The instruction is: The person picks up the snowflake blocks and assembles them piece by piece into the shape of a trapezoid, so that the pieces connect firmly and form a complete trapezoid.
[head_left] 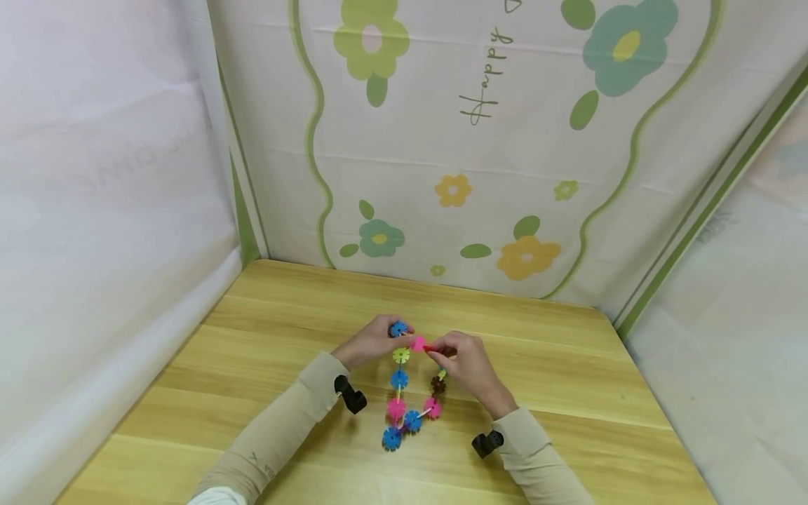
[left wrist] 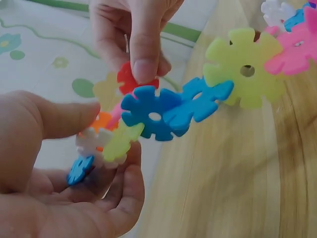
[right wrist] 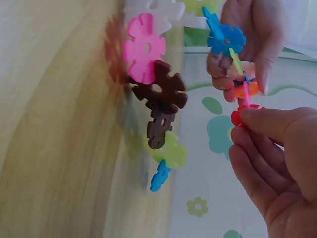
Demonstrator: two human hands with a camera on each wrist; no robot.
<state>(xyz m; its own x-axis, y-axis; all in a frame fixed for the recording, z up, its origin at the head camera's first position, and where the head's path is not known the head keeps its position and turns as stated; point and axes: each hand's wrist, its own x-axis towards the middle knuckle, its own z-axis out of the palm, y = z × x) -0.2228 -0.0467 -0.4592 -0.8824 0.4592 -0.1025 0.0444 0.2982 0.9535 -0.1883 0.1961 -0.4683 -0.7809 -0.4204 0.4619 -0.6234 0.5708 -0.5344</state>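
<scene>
A chain of notched plastic snowflake discs hangs and bends between the hands, with a blue disc (head_left: 399,379) on its left side. My left hand (head_left: 376,342) grips the chain's upper end, where orange, white and yellow-green discs (left wrist: 124,141) sit by its fingers and thumb. Between thumb and fingertips, my right hand (head_left: 468,361) pinches a red disc (right wrist: 237,117). That red disc meets a pink disc (head_left: 419,344) seen edge-on in the right wrist view. The chain's other end, with brown discs (right wrist: 168,91) and a small blue disc (right wrist: 160,176), lies below the right hand.
The wooden table (head_left: 303,456) spreads under both arms. White fabric walls stand on the left, right and back; the back wall (head_left: 404,154) carries printed flowers. A small black camera (head_left: 351,395) is on the left wrist, another (head_left: 487,443) on the right.
</scene>
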